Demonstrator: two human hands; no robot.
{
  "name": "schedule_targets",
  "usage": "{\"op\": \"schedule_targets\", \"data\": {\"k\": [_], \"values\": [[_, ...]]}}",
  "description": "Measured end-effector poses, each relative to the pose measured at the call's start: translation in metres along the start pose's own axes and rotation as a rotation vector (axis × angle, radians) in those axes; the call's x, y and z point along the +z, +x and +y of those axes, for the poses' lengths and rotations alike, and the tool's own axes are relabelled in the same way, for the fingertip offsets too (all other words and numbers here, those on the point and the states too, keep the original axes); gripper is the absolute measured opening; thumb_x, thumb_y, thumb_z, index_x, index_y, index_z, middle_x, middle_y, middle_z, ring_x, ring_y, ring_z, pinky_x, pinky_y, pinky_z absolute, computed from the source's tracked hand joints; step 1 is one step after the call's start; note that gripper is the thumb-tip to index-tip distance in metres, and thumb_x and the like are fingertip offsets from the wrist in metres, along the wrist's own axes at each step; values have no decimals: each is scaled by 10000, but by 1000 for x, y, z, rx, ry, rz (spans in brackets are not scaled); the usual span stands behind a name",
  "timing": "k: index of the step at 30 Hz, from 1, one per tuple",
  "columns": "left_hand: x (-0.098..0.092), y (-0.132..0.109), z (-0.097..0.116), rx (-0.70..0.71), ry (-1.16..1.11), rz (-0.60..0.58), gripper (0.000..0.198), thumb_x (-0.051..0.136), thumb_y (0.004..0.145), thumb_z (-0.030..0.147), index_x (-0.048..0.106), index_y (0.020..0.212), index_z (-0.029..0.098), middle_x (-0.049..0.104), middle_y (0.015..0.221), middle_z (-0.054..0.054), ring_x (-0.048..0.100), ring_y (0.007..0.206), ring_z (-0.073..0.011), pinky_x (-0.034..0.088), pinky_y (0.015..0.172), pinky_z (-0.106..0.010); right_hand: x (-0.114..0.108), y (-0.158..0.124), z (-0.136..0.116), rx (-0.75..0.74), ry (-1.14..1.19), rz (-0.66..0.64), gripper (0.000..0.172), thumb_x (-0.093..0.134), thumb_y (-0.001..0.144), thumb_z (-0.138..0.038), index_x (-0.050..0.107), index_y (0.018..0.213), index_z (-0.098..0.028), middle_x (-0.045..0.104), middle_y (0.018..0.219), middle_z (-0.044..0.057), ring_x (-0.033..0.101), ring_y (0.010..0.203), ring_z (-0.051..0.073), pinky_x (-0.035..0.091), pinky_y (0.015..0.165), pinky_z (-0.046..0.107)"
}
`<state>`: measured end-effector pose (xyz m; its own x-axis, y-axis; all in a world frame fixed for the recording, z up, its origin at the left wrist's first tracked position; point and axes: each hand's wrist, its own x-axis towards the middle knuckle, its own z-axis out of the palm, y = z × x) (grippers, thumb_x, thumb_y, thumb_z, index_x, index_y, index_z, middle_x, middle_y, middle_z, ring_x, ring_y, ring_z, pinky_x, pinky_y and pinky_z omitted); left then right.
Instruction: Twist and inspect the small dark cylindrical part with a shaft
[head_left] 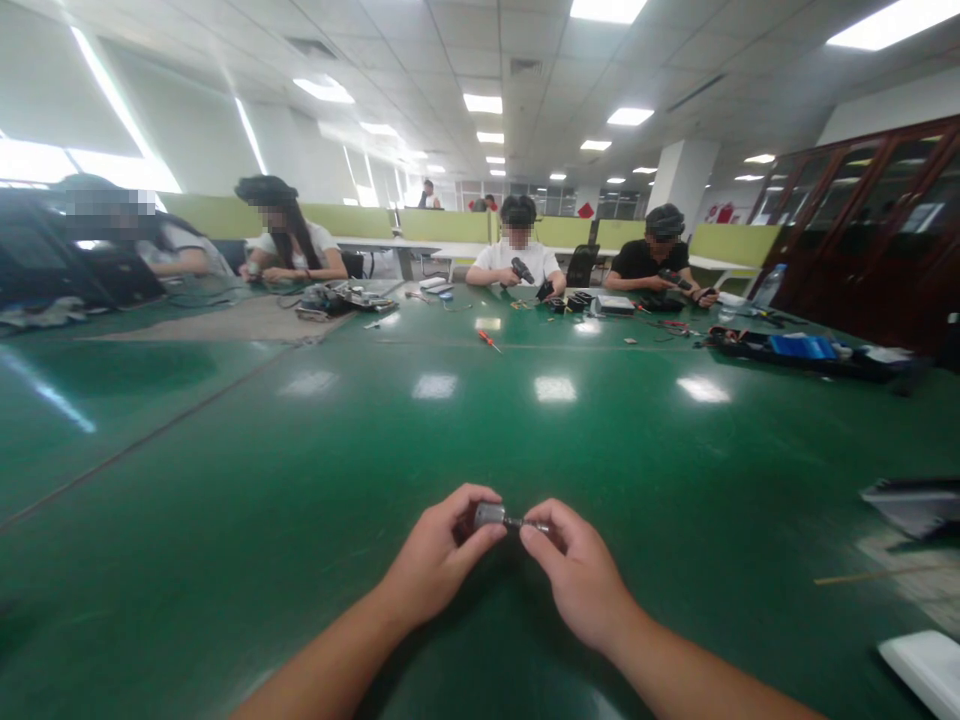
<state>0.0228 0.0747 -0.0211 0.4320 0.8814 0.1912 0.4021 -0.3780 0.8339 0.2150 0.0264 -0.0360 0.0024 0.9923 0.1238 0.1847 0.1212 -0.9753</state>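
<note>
Just above the green table, a small motor (490, 514) with a silver cylindrical body lies level between my two hands. The thumb and fingers of my left hand (442, 550) pinch its body from the left side. A thin dark shaft (513, 522) sticks out to the right from the body. My right hand (576, 568) is closed on the far end of that shaft, with thumb and forefinger around a narrow metal tip (537, 526). The other fingers of both hands are partly hidden behind.
Across the green table (375, 440) sit several people; two hold power drills (521, 270). An orange screwdriver (490, 341) lies mid-table. A black tray (795, 350) with blue items is at far right. Near right are a grey part (919, 505), a thin stick (877, 575) and a white object (926, 668).
</note>
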Motion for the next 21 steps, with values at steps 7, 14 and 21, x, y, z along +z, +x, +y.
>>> {"op": "schedule_targets", "data": {"k": [7, 14, 21], "values": [[0, 1, 0, -9, -16, 2, 254, 610, 893, 384, 622, 1079, 210, 655, 861, -8, 594, 730, -166, 465, 698, -271, 0, 2, 3, 6, 4, -9, 231, 563, 923, -399, 596, 808, -202, 559, 759, -11, 530, 735, 171, 399, 672, 266], [0, 0, 1, -15, -46, -1, 248, 596, 903, 387, 611, 1068, 203, 652, 861, -15, 594, 711, -160, 483, 676, -266, 0, 2, 4, 2, 14, 0, 285, 529, 950, -436, 586, 799, -201, 548, 763, -7, 527, 749, 176, 394, 687, 273], [-1, 0, -3, -9, -56, 3, 254, 593, 920, 397, 609, 1087, 207, 639, 866, -11, 594, 721, -158, 490, 687, -265, 0, 2, 5, 1, 31, 4, 326, 524, 953, -467, 581, 774, -202, 541, 737, -9, 532, 743, 179, 400, 694, 274]]}}
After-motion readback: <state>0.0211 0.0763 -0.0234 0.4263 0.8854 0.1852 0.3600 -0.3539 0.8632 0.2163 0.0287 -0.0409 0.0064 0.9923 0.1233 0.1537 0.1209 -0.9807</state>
